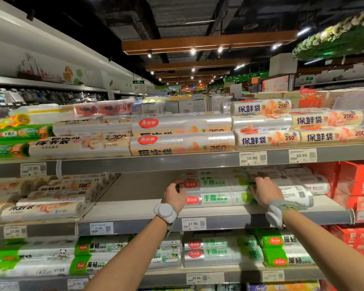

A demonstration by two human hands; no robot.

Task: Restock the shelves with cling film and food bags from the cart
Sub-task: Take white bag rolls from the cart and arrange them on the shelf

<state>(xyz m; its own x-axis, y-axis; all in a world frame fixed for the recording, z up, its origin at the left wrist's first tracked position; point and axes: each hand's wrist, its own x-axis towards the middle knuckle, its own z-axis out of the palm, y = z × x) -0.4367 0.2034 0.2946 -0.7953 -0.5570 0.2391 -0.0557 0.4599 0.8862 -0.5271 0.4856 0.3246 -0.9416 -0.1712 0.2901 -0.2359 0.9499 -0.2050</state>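
Note:
A stack of white food bag rolls with green print and red oval logos sits on the middle shelf (135, 208). My left hand (174, 194) grips the left end of the upper food bag roll (214, 184). My right hand (265, 189) curls over that roll's right end. A lower roll (216, 198) lies underneath at the shelf front. Both forearms reach up from below, each with a white wrist device. The cart is out of sight.
A bare stretch of the middle shelf lies left of the stack, with beige rolls (40, 206) beyond it. The top shelf (156, 159) holds several rolls. Green-labelled rolls (93, 250) fill the lower shelf. Red boxes (357, 185) stand at the right.

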